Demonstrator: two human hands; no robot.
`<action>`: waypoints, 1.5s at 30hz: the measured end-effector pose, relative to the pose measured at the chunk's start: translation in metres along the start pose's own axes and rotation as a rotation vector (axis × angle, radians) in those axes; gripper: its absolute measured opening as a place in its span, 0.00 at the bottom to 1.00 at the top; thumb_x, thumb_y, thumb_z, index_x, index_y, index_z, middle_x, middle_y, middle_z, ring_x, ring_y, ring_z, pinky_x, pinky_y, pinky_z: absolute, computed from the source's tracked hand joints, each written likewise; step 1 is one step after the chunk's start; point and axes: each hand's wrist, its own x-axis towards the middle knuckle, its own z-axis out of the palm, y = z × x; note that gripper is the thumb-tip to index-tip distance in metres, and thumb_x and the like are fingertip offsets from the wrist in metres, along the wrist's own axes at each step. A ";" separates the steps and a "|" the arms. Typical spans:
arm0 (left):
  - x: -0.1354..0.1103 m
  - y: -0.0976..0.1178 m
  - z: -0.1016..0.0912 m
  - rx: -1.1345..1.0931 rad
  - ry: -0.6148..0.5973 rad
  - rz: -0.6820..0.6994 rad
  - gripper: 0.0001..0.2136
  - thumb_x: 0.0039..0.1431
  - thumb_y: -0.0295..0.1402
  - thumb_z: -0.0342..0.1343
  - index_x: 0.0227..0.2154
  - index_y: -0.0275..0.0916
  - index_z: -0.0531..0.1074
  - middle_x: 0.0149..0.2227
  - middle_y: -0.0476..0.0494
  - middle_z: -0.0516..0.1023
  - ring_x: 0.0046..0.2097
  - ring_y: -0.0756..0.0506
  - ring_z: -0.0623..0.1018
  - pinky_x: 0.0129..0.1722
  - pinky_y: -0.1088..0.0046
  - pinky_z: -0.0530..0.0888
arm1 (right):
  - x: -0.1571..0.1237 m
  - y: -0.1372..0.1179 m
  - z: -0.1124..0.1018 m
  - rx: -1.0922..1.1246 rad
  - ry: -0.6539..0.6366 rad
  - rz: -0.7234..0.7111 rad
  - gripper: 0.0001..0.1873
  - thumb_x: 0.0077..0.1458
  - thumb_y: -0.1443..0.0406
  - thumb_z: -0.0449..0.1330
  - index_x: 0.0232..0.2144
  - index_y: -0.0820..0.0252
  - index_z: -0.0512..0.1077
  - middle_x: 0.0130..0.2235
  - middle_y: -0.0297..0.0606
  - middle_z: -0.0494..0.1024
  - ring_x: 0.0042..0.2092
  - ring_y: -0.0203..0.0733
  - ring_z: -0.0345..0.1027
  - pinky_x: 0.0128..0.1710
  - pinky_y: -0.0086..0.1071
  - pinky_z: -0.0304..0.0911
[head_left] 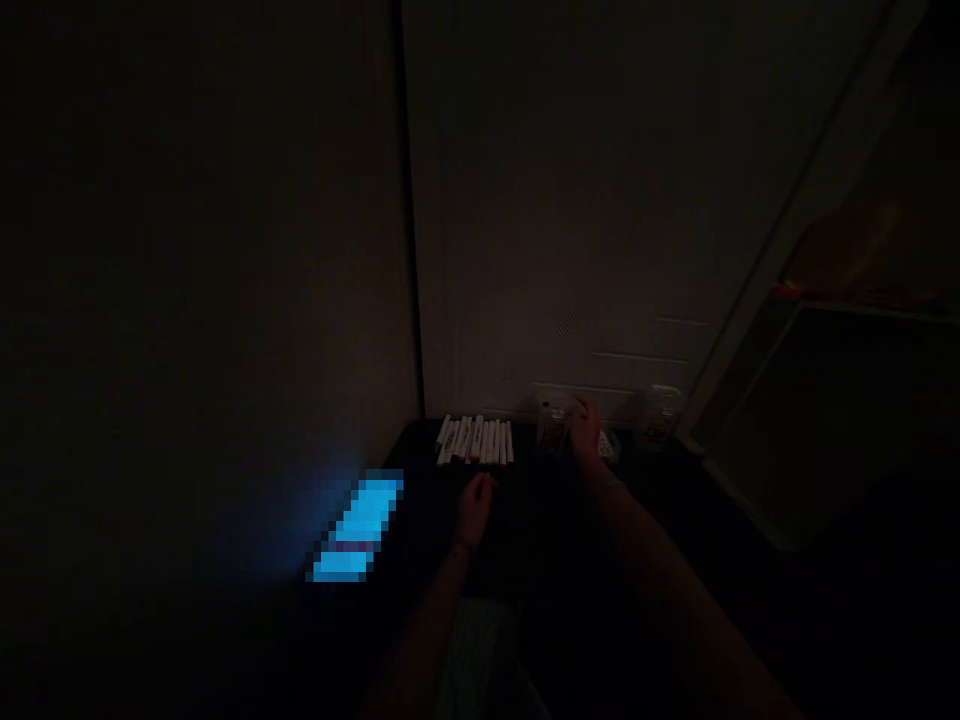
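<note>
We locate the row of white markers (pixel 476 441) on the bench (pixel 529 505) just beyond our left hand (pixel 474 506), loosely open and empty, axes pointing away; our right hand (pixel 586 433), grip indiscernible, adjoins a small jar (pixel 553 432).

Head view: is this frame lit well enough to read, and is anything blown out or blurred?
Head view: badly underexposed, walls nearly black; the blue glowing screen is the only bright patch, blocky and unreadable; the row of white pens, the left hand and the right hand show dimly.
</note>
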 end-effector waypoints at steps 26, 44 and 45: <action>-0.001 0.011 -0.002 -0.003 -0.015 -0.033 0.15 0.52 0.43 0.42 0.24 0.37 0.67 0.20 0.51 0.65 0.24 0.51 0.65 0.26 0.77 0.61 | -0.115 -0.023 0.045 -0.651 -0.627 -0.166 0.17 0.56 0.60 0.44 0.49 0.51 0.55 0.45 0.42 0.61 0.44 0.42 0.60 0.35 0.32 0.58; -0.003 0.012 -0.002 -0.003 -0.011 -0.025 0.15 0.52 0.42 0.42 0.23 0.37 0.67 0.19 0.52 0.64 0.23 0.53 0.64 0.24 0.78 0.60 | -0.110 -0.015 0.037 -0.417 -0.577 -0.073 0.14 0.54 0.69 0.42 0.44 0.62 0.60 0.38 0.45 0.69 0.39 0.40 0.65 0.37 0.31 0.58; -0.003 0.012 -0.002 -0.011 -0.008 -0.034 0.15 0.52 0.42 0.42 0.23 0.37 0.67 0.19 0.52 0.64 0.23 0.53 0.64 0.24 0.78 0.60 | -0.113 -0.015 0.034 -0.333 -0.515 -0.058 0.14 0.55 0.68 0.41 0.43 0.63 0.60 0.39 0.45 0.69 0.40 0.40 0.65 0.38 0.31 0.58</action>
